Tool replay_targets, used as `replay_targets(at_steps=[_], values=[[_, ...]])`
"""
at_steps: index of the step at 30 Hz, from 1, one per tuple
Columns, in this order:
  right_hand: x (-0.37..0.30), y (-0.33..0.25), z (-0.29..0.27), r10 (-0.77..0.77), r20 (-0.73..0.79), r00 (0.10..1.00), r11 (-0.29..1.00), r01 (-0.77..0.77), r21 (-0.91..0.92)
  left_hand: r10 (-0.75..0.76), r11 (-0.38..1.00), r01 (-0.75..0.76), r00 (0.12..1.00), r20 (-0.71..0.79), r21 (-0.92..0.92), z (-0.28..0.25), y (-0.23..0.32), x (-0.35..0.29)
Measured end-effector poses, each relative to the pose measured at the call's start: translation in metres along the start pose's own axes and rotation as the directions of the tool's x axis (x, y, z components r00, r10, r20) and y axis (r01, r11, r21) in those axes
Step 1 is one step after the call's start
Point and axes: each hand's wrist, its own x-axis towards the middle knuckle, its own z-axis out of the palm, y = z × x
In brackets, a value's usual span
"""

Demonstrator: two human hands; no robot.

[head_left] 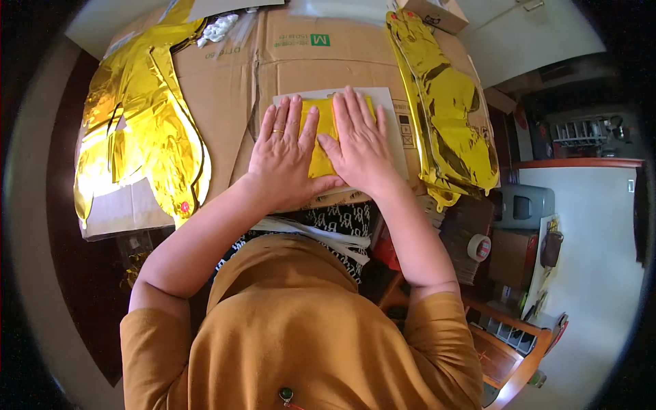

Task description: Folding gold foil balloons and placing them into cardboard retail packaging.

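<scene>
My left hand lies flat, fingers stretched out, on the left part of a folded piece of shiny gold foil. My right hand presses flat on its right part, fingers extended and the thumb toward the left hand. Both palms cover much of the foil, so its full outline is hidden. Under it is a pale grey card, resting on a brown cardboard sheet. A ring shows on a left finger.
Large gold foil balloons, flat and uninflated, lie at the left. A pile of flat gold foil balloons is at the right. A small white bundle sits at the far left. White strips hang across my lap. A tape roll is at lower right.
</scene>
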Motion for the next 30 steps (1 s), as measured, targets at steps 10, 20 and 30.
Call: replay_targets(at_steps=[10,20,30], values=[[-0.005,0.003,-0.002,0.054,0.000,0.999,0.991,-0.053,-0.125,-0.045,0.997,0.045,0.999,0.000,-0.062,-0.004,0.000,-0.004],[-0.012,-0.015,0.004,0.187,-0.023,0.982,0.966,-0.188,-0.179,0.090,0.995,-0.091,0.996,-0.022,-0.048,-0.002,-0.024,-0.003],[-0.015,-0.011,-0.022,0.188,0.143,0.972,0.968,-0.158,-0.196,0.115,0.981,-0.130,0.988,-0.106,-0.142,-0.011,-0.027,-0.004]])
